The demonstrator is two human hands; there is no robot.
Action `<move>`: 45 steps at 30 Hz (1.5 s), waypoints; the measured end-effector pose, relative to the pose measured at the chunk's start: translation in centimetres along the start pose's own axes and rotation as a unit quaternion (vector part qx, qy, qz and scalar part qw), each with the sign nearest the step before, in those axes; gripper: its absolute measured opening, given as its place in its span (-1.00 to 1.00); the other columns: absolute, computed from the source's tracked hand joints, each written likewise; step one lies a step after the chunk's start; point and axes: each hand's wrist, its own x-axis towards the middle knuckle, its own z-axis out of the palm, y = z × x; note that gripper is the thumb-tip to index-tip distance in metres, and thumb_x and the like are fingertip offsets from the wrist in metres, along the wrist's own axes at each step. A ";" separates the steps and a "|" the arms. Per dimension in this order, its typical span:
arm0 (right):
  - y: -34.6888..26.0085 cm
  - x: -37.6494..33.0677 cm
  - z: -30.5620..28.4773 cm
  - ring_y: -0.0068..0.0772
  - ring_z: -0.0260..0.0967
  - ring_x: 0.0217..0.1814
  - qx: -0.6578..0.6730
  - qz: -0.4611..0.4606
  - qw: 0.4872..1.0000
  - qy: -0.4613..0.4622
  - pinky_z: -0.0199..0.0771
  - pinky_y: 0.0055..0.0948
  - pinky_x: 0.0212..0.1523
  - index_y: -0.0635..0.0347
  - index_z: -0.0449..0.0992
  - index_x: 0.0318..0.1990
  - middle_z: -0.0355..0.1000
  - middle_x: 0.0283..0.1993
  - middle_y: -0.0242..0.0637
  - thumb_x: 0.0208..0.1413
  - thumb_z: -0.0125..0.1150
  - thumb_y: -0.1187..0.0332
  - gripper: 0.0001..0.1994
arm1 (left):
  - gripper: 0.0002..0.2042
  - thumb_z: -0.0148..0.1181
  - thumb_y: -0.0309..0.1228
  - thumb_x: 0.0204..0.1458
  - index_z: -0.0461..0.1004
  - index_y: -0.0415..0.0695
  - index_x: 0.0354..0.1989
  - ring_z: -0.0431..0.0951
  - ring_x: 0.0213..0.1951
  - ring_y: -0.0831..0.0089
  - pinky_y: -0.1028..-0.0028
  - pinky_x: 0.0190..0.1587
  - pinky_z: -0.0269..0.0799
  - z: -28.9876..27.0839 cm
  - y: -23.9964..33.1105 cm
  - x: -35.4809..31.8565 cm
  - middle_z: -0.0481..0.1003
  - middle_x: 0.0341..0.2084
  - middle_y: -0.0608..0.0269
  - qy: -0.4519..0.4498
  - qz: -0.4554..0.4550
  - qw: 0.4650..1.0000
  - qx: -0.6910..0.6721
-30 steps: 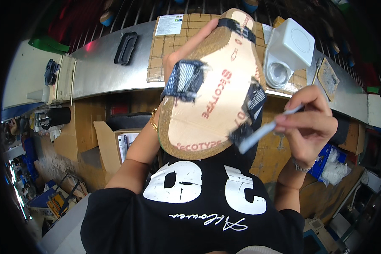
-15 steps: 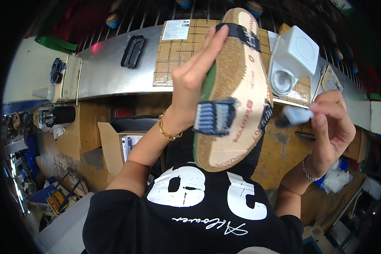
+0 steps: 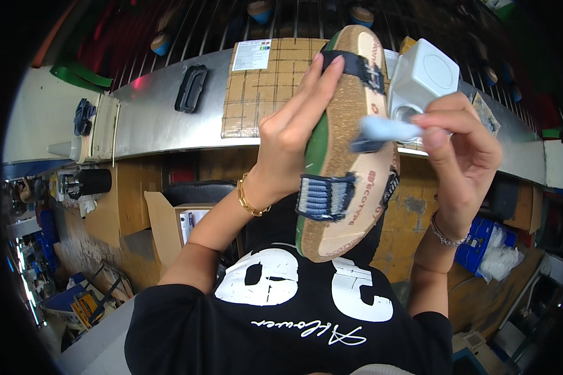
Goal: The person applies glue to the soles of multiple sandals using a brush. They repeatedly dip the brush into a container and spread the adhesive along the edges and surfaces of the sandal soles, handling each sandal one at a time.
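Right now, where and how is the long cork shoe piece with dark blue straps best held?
Probably by its long green edge, from the left, where the left hand holds it: that edge faces this hand, and the right hand, holding a pale blue, dark-tipped tool, is opposite.

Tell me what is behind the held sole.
Behind the sole, cardboard shows to the left and a white container to the right; whatever the sole itself covers cannot be seen.

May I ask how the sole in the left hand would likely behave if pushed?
The sole is probably stiff, showing no sag in the left hand. Its granular, cork-like side suggests low weight and decent grip. The ribbed blue strap looks like fabric, so likely flexes.
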 end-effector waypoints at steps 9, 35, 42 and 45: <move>-0.6 -3.1 -1.8 -0.53 0.33 -0.45 -0.262 -0.154 0.952 -0.044 0.16 -0.47 -0.37 -0.10 0.76 -0.38 0.47 -0.43 -0.47 -0.30 0.48 0.47 -0.76 | -0.27 0.51 -0.47 -0.13 0.28 -0.23 0.26 0.59 0.09 0.22 0.42 0.16 0.51 1.0 -2.9 -3.2 0.48 0.11 -0.01 0.030 -0.221 0.968 -0.111; 10.6 -6.3 -8.2 -0.82 0.14 -0.45 -0.089 0.364 0.927 0.036 0.13 -0.73 -0.40 0.29 0.62 -0.23 0.38 -0.47 -0.62 0.30 0.25 0.25 -0.76 | 0.04 -0.40 0.54 0.07 0.12 -0.23 0.38 0.63 -0.06 0.19 0.25 -0.14 0.69 2.7 -5.4 -3.9 0.43 0.07 -0.21 -0.026 -0.458 0.546 -0.701; 2.6 -2.0 -5.2 -0.52 0.40 -0.32 -0.319 -0.120 0.928 0.150 0.36 -0.55 -0.29 0.20 0.73 -0.26 0.48 -0.35 -0.34 -0.10 0.49 0.56 -0.81 | -0.01 -0.43 0.48 0.14 0.23 -0.30 0.31 0.63 0.01 0.29 0.36 -0.04 0.66 4.0 -0.9 -1.7 0.50 0.07 -0.11 -0.142 -0.398 0.684 -0.594; 0.7 -1.7 -2.6 -0.54 0.37 -0.35 -0.255 -0.114 0.951 0.131 0.31 -0.57 -0.34 0.19 0.73 -0.28 0.45 -0.39 -0.36 -0.11 0.49 0.54 -0.82 | -0.04 -0.40 0.44 0.17 0.20 -0.31 0.31 0.61 0.04 0.29 0.36 0.03 0.62 3.8 1.0 -0.6 0.49 0.09 -0.09 -0.153 -0.333 0.722 -0.587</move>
